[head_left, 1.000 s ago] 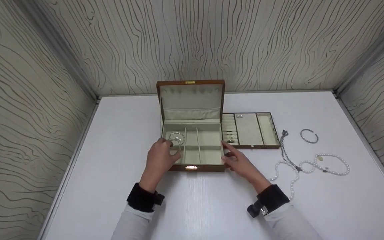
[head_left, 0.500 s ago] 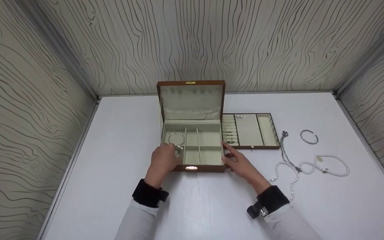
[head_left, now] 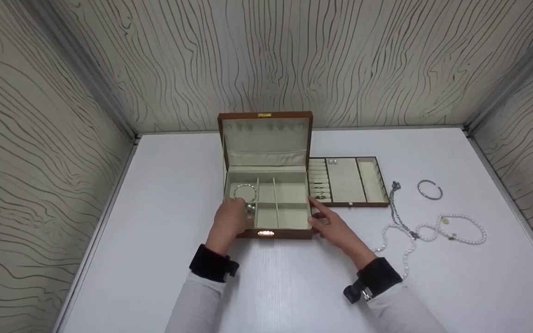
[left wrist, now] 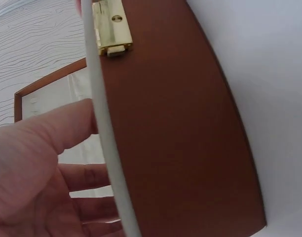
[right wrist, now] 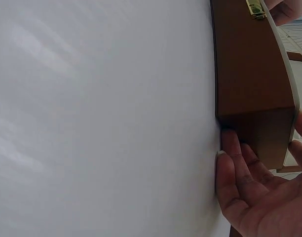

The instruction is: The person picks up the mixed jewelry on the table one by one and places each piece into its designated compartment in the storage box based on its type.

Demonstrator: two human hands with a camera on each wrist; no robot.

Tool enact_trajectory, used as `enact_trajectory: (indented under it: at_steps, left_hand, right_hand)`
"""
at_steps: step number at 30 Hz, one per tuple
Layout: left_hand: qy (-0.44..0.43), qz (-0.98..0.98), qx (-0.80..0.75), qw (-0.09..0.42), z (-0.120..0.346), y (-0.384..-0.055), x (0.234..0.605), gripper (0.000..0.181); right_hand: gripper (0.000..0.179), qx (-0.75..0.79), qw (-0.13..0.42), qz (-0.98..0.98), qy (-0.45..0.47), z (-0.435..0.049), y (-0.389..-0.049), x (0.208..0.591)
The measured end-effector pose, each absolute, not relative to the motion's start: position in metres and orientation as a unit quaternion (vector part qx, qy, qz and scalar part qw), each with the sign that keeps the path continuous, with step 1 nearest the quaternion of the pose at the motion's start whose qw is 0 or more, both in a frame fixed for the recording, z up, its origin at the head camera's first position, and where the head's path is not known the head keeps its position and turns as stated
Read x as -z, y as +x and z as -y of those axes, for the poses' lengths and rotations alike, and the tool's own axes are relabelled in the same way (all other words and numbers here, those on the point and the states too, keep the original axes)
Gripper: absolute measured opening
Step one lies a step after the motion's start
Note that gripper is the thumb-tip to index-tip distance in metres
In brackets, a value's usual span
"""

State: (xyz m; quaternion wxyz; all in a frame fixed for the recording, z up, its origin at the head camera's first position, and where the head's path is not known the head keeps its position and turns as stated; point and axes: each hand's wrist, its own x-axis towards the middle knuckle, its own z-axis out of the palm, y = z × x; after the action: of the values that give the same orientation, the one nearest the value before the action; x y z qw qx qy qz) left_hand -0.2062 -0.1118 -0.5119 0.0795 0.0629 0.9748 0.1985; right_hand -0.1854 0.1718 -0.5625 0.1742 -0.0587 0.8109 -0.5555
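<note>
A brown jewelry box (head_left: 289,234) with a raised lid (head_left: 266,138) and a cream divided inside stands on the white table. My left hand (head_left: 229,218) reaches over its front left rim, pinching a bracelet (head_left: 250,209) with pearl-like beads low in the front left compartment; its fingertips are partly hidden by the rim in the left wrist view. A second bracelet (head_left: 245,185) lies in the back left compartment. Against the box's right side rests my right hand (head_left: 333,227), its thumb and index finger at the rim and the other fingers (right wrist: 234,148) along the side wall.
Right of the box lies a jewelry tray (head_left: 372,203) with ring rolls and a pair of pearl earrings (head_left: 332,162). Farther right are a silver bangle (head_left: 430,190), a grey chain (head_left: 393,206) and strings of white pearls (head_left: 472,222). Patterned walls (head_left: 266,60) enclose the table.
My left hand has lowered the bracelet into the front left compartment and moved slightly right and toward me. The right hand keeps its place against the box.
</note>
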Motion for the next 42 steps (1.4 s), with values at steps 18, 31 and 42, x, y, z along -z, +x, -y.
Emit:
enact_trajectory:
  at_steps: [18,31,42]
  left_hand:
    - [0.047,-0.983,-0.164,0.076,0.103,-0.211,0.527,0.014]
    - [0.032,-0.99,-0.113,0.079,0.098,-0.211,0.524,0.008]
    - [0.048,-0.986,-0.134,0.089,0.102,-0.207,0.523,0.009]
  right_hand:
    - [0.064,0.562,0.184,-0.805,-0.047,-0.171,-0.184,0.563]
    - [0.064,0.561,0.18,-0.806,-0.058,-0.171,-0.184,0.562]
    - [0.063,0.557,0.184,-0.808,-0.048,-0.17,-0.185,0.56]
